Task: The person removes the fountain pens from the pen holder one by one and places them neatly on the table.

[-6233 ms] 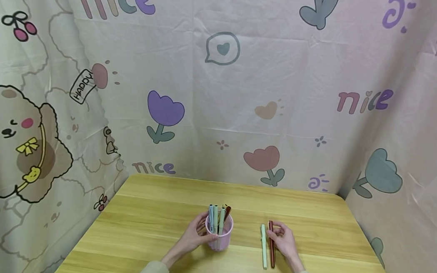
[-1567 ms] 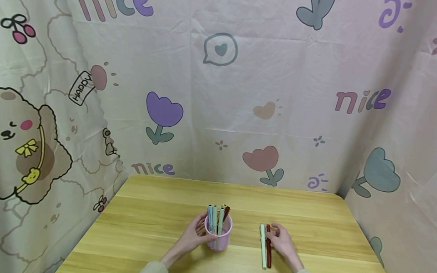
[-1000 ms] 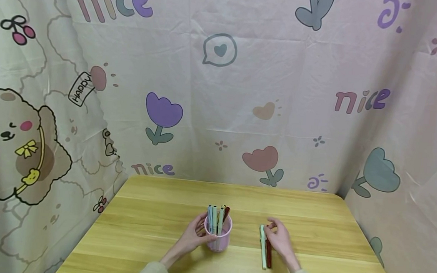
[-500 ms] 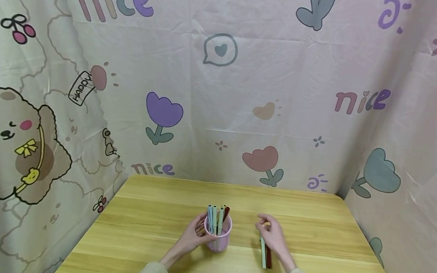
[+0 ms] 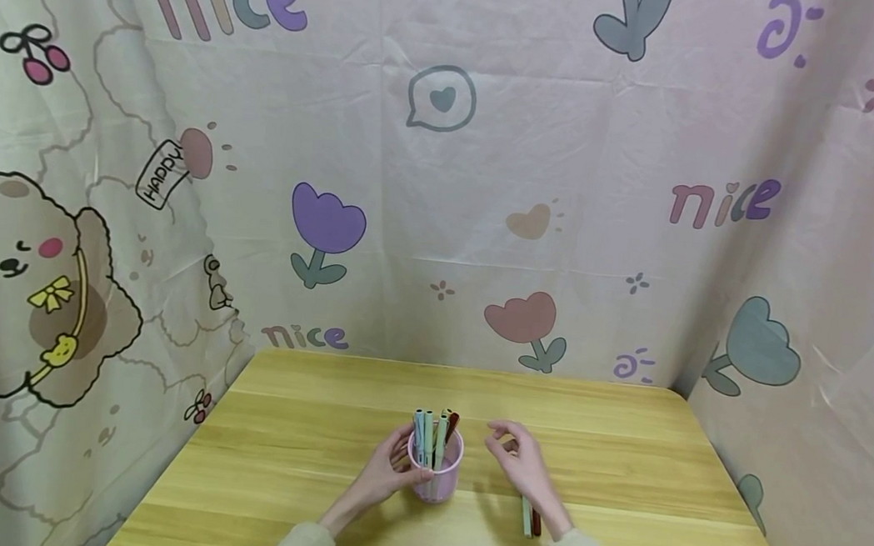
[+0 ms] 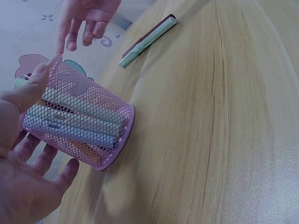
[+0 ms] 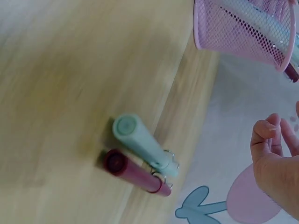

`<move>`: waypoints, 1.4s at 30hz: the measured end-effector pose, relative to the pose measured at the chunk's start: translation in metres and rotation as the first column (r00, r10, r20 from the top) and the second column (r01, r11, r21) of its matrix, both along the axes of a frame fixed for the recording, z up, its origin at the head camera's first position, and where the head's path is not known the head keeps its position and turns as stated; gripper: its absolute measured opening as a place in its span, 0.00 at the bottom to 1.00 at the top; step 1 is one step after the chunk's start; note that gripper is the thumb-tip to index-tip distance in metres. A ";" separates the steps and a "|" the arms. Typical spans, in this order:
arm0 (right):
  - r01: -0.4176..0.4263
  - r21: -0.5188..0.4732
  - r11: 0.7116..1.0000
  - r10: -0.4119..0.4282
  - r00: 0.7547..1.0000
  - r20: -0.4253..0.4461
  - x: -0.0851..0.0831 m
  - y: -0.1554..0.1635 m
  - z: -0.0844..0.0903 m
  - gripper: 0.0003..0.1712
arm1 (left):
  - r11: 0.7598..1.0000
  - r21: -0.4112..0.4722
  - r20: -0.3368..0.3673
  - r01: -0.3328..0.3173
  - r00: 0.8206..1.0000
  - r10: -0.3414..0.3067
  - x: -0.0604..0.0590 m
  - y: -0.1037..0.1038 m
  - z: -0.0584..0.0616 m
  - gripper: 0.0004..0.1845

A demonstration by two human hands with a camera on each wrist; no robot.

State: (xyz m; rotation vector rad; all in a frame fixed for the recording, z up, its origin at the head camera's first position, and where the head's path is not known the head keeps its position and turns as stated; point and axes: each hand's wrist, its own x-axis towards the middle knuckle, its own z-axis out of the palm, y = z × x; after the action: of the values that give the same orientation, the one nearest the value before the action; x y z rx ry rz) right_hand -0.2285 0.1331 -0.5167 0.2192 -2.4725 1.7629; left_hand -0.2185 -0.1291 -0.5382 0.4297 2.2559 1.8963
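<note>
My left hand (image 5: 383,474) grips a pink mesh pen cup (image 5: 445,486), thumb on its near side and fingers round its left. Several pens (image 5: 429,433) stand in it, pale green, light blue and dark red. To the right of the cup, my right hand (image 5: 526,466) is raised over the table with loosely bent fingers and holds nothing. Two capped pens lie side by side below its wrist, a pale green pen (image 7: 142,144) and a dark red pen (image 7: 135,175). In the head view the hand hides their far ends.
The wooden table (image 5: 307,432) reaches back to a printed cloth (image 5: 427,189) that hangs behind it and along both sides.
My right hand has slid the dark red pen left against the pale green one and let go of it. Then it has moved left towards the cup. My left hand has stayed put.
</note>
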 end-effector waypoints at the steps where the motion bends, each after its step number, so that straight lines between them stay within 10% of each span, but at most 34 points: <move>1: -0.008 -0.003 1.000 0.008 1.000 -0.003 0.000 -0.002 0.001 0.18 | 1.000 0.002 0.000 0.001 1.000 -0.001 0.000 0.000 0.000 0.50; 25: -0.178 0.117 0.977 0.190 0.977 -0.098 -0.010 -0.026 0.006 0.22 | 0.999 0.036 0.010 0.018 1.000 -0.019 0.000 0.000 -0.002 0.50; 42: -0.139 0.124 0.982 0.149 0.986 -0.070 -0.015 -0.038 0.007 0.21 | 0.999 0.036 -0.012 0.019 1.000 -0.018 -0.003 -0.001 -0.006 0.49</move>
State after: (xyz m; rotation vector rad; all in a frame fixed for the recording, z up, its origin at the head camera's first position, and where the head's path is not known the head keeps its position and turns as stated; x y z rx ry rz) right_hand -0.2436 0.0955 -0.5098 0.4792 -2.5655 1.6235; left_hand -0.2212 -0.1298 -0.5440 0.4660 2.2194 1.9334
